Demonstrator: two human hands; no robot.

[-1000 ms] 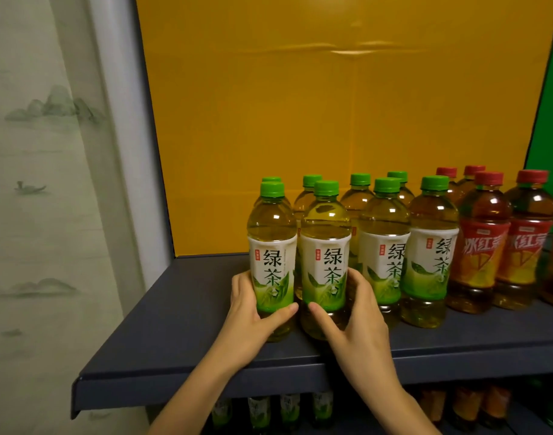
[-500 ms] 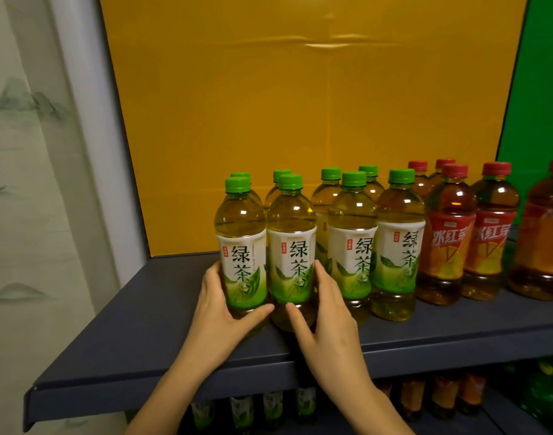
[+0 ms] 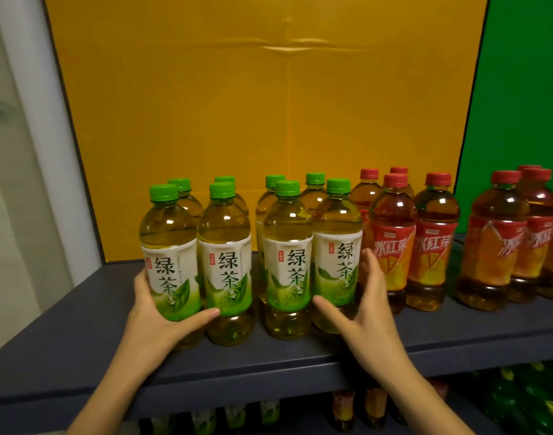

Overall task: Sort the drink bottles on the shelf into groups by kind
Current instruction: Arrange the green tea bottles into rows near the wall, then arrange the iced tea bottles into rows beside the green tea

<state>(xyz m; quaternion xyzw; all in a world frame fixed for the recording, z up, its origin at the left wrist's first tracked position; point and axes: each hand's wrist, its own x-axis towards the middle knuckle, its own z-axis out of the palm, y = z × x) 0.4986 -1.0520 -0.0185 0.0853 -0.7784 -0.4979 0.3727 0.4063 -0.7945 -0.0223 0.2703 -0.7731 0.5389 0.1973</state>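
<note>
Several green-tea bottles with green caps stand in two rows on the dark grey shelf. My left hand is wrapped around the leftmost front green-tea bottle, with the thumb reaching across its base. My right hand cups the rightmost front green-tea bottle, fingers on its right side and thumb in front. Directly to the right stand red-tea bottles with red caps. A second cluster of red-tea bottles stands further right, across a gap.
A yellow panel backs the shelf, and a green panel adjoins it on the right. Bare shelf surface lies left of the green-tea group. More bottles stand on the lower shelf below the front edge.
My right hand has moved from the second front green-tea bottle to the rightmost front one. My left hand stays on the leftmost bottle. The view has shifted right.
</note>
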